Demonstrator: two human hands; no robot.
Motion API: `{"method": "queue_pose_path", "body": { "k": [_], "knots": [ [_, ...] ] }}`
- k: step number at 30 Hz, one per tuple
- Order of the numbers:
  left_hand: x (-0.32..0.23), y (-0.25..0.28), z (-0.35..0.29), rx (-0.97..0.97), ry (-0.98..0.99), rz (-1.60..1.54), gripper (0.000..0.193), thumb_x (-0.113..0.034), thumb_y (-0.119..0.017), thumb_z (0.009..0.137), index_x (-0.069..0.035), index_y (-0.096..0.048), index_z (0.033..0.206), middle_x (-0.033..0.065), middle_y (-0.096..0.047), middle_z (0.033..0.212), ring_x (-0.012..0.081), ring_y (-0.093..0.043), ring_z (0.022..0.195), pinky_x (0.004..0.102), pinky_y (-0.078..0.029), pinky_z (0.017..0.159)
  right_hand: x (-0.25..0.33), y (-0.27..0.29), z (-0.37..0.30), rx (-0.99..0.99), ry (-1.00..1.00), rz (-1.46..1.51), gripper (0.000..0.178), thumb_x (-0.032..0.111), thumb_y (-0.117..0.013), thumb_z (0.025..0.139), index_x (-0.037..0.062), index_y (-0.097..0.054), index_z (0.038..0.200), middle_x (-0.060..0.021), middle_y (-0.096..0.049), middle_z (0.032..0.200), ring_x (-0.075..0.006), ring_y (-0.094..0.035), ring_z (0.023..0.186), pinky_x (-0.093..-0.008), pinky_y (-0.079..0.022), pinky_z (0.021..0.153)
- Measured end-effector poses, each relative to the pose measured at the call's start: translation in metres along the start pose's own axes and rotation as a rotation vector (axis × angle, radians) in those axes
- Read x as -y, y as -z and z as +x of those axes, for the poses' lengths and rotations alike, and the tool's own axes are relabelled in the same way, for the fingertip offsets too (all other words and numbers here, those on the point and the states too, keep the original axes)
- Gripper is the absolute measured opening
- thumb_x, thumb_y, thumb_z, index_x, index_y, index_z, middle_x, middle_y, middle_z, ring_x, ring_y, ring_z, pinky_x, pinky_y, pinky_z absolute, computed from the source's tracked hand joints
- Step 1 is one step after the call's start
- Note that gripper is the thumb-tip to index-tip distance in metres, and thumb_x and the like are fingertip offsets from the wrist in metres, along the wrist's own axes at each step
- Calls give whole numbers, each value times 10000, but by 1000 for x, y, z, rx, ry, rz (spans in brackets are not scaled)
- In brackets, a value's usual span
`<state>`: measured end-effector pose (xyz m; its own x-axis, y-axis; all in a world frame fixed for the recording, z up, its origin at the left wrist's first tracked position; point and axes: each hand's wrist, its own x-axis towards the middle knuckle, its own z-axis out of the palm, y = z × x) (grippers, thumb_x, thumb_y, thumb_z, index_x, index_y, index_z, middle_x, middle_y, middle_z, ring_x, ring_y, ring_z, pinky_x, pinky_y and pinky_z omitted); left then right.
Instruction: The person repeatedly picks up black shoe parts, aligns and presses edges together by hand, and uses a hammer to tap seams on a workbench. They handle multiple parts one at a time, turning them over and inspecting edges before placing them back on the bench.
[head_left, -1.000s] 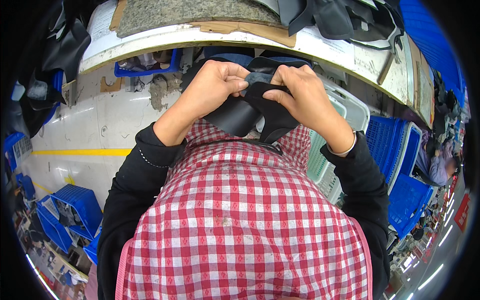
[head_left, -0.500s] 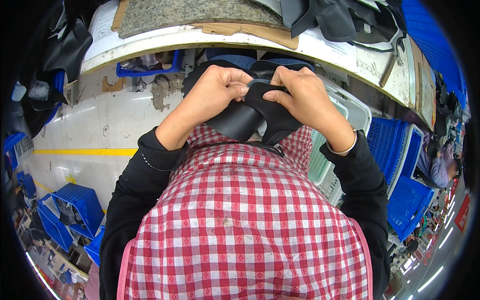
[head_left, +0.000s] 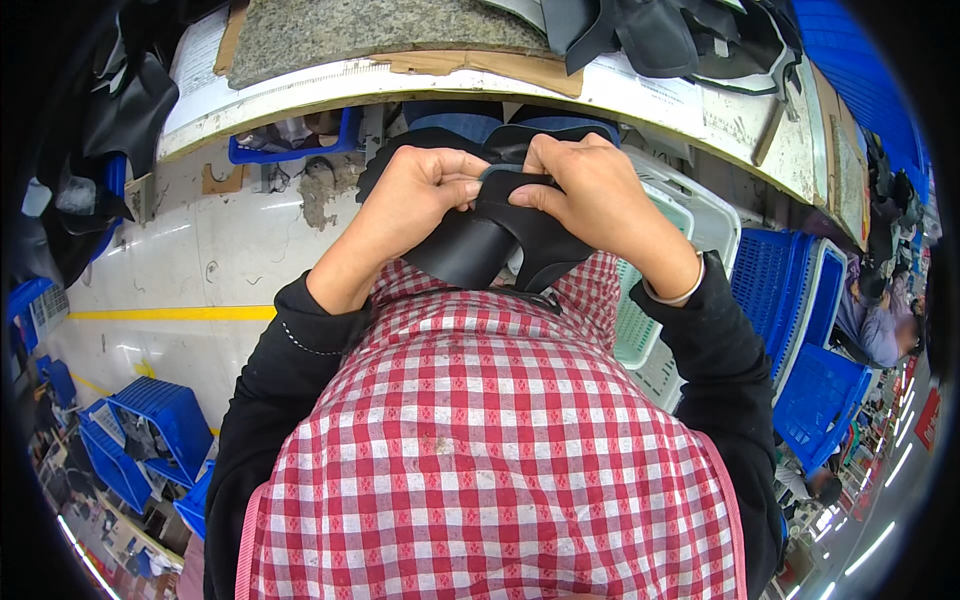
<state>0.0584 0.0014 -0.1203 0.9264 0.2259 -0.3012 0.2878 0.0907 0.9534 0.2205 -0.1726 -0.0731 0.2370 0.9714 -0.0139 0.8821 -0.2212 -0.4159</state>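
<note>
Both of my hands pinch a black leather piece [head_left: 462,250] above my lap, in front of the checked apron. My left hand [head_left: 425,195] is closed with thumb and fingers at its upper left edge. From the right, my right hand [head_left: 585,185] grips the same piece, thumb on top and fingers behind. A greenish-grey edge or lining shows between the two hands. Part of the piece hangs down in a curved flap, and another part bends off to the right. The fingertips behind the leather are hidden. More black leather [head_left: 520,140] lies beyond the hands, across my knees.
A white worktable [head_left: 690,100] crosses ahead, bearing a stone slab [head_left: 400,40] and stacked black leather pieces [head_left: 650,35]. Pale green and white baskets [head_left: 640,320] stand close by my right arm, with blue crates [head_left: 775,290] beyond. More blue crates [head_left: 165,425] sit at left.
The view has shifted slightly. My hands keep their pinch on the leather piece and have moved only a little, with the fingertips still at its upper edge.
</note>
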Motion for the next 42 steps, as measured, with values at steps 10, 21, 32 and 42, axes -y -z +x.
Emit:
{"method": "queue_pose_path", "body": {
  "k": [10,21,32,42],
  "knots": [
    [-7,-3,-10,32,79,-179,219,18,-685,954,36,-751,1163,21,-751,942,76,-646,805,239,-538,768,2,-8,-1,-36,10,-73,330,354,-834,825,91,-666,935,-89,-725,755,-287,-719,757,-402,-489,803],
    [4,4,-30,-126,66,-209,154,8,-791,879,16,-758,1029,40,-764,917,69,-681,790,221,-548,737,1,14,-8,-1,-315,375,427,250,-932,765,11,-678,1012,-100,-744,881,-211,-726,819,-337,-558,739],
    [-21,1,2,205,155,-138,222,-14,-809,861,30,-790,1078,32,-764,902,78,-681,781,232,-556,739,4,10,-24,33,-438,382,378,298,-881,816,19,-719,1010,-161,-742,824,-303,-721,780,-400,-556,711],
    [-11,-12,5,210,-16,308,222,-119,-807,912,63,-749,1026,45,-750,887,72,-617,785,277,-498,709,1,5,-42,-73,-435,657,258,148,-828,907,13,-628,997,-54,-709,887,-101,-646,837,-276,-528,753]
  ]
}}
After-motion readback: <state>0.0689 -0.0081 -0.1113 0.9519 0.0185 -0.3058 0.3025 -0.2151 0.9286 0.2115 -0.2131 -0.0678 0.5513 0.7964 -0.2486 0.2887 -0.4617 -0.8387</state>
